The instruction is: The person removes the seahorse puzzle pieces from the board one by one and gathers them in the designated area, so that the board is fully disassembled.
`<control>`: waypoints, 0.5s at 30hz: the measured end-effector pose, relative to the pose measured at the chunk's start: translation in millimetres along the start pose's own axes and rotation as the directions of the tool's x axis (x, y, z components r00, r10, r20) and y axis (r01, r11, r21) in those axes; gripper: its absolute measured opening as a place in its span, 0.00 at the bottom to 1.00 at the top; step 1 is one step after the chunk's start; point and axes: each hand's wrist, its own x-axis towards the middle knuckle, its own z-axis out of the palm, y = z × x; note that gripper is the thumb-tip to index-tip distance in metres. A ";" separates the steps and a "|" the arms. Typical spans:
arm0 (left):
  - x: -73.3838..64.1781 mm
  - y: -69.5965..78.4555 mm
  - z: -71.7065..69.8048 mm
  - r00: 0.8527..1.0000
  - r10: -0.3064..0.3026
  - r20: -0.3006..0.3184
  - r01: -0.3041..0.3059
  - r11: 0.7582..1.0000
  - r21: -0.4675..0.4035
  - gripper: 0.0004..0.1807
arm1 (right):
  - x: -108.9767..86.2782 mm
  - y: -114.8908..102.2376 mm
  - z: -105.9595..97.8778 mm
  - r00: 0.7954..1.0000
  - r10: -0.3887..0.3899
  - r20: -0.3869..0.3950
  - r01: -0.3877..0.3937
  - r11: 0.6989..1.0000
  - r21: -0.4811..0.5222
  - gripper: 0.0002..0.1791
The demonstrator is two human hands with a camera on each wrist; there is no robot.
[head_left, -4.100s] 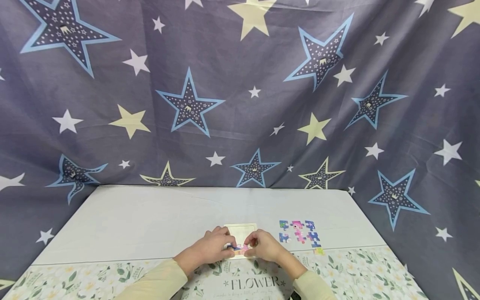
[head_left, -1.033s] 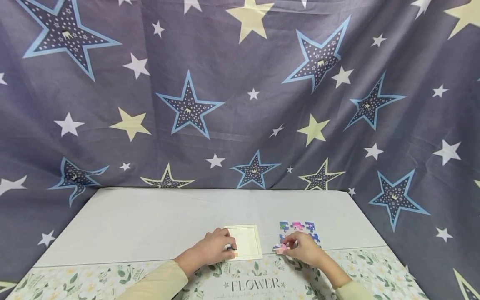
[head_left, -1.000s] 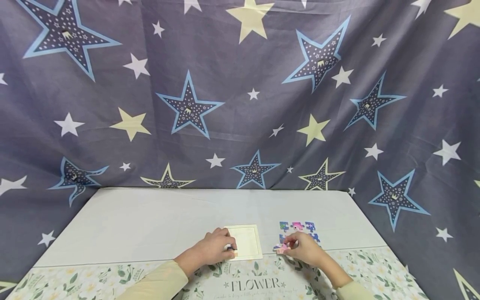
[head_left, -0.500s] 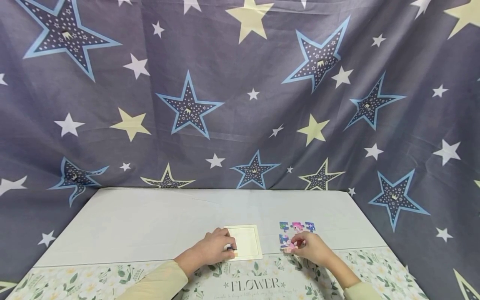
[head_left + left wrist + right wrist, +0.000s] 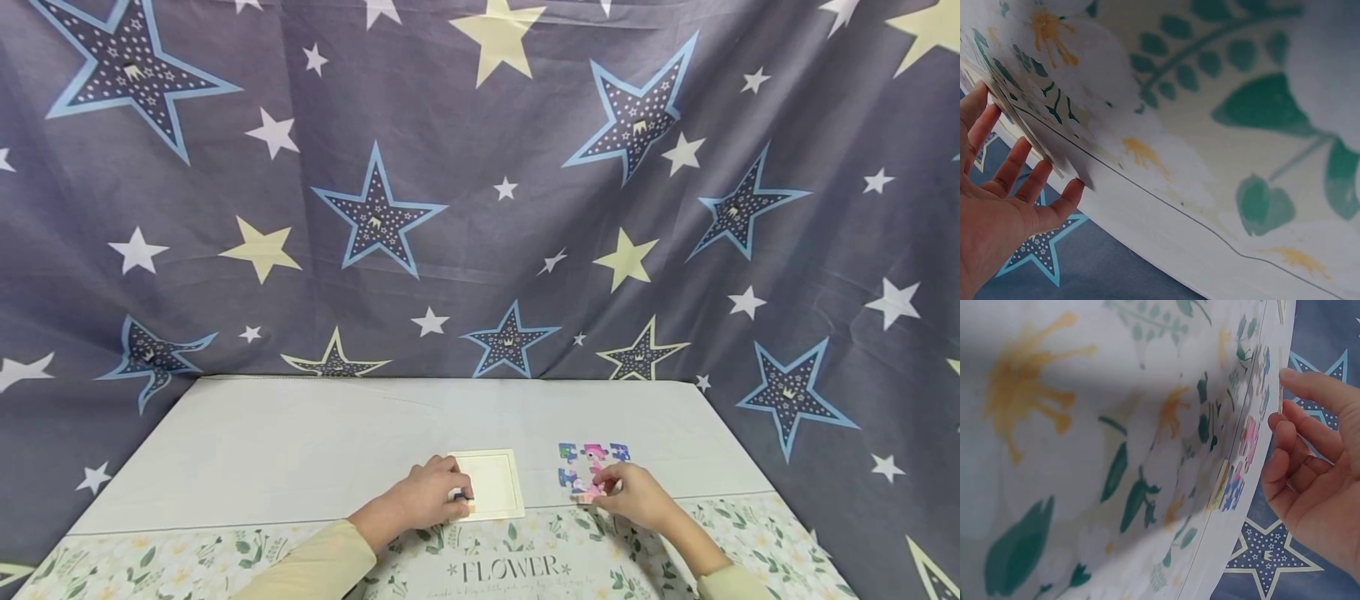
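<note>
My left hand [image 5: 431, 493] holds the left side of a pale puzzle tray [image 5: 519, 492], its fingertips at the tray's edge in the left wrist view. A dark blue and orange puzzle piece [image 5: 470, 503] shows in the tray's near left corner, partly under my fingers. To the right, my right hand [image 5: 636, 497] pinches a pink and orange puzzle piece [image 5: 583, 493] between thumb and fingers. In the right wrist view this held piece [image 5: 1281, 394] is seen edge-on, above the table. It is beside a group of laid-out pieces, some hidden by the hand.
Several puzzle pieces lie on the white part of the table [image 5: 337, 433], among them a blue corner piece [image 5: 567, 452], a pink piece [image 5: 596, 452] and another blue piece [image 5: 619, 452]. A floral cloth strip [image 5: 187, 550] runs along the front. A starry curtain [image 5: 480, 233] stands behind.
Four seconds ago both hands were at the tray. My right hand has since carried the pink and orange piece out to the laid-out pieces, shifting slightly further right lately. My left hand has stayed.
</note>
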 end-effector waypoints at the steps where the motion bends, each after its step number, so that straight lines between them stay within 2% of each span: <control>1: -0.1 -0.1 0.1 1.000 -0.002 0.001 0.002 1.000 0.000 0.09 | -0.5 0.7 -0.4 1.000 0.003 0.001 -0.003 1.000 0.001 0.14; 15: 0.3 -0.1 1.4 1.000 -0.012 -0.007 0.012 1.000 0.001 0.08 | -6.2 8.2 -8.6 0.999 0.004 0.040 -0.004 1.000 0.018 0.14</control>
